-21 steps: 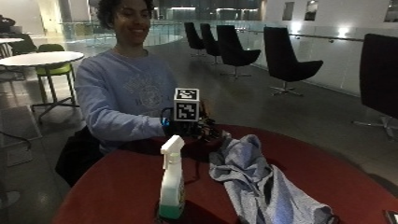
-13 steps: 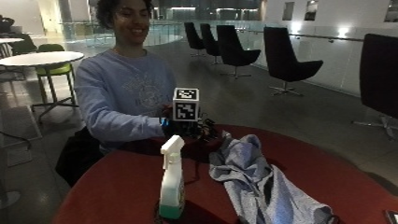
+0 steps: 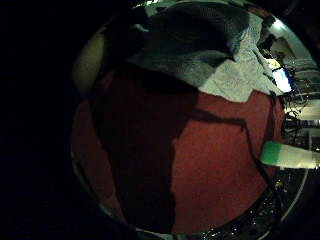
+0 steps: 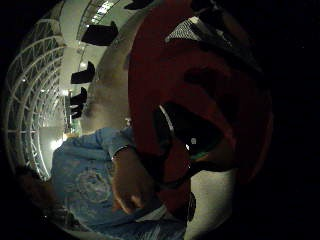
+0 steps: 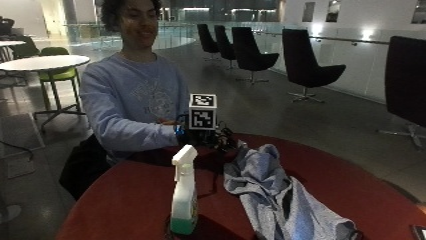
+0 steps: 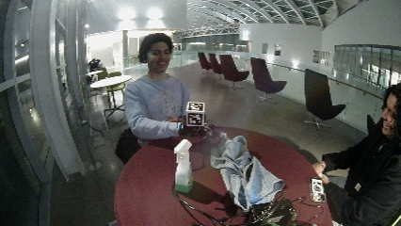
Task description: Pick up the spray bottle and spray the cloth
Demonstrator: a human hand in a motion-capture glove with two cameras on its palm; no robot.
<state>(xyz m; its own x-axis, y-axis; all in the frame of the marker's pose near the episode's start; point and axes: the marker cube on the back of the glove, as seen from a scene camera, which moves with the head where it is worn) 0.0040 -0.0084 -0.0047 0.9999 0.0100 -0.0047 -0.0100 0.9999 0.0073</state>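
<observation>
standing upright on the red table (image 5: 120,200), spray bottle (image 5: 184,192) beside cloth (image 5: 279,200); grip (image 5: 206,137) state unclear.

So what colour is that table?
Dark red table, seen best in the outside view.

No readable text is showing: the white spray bottle with green liquid (image 5: 183,200) is showing no legible label, and the print on the person's pale blue sweatshirt (image 5: 133,107) is staying indistinct.
</observation>
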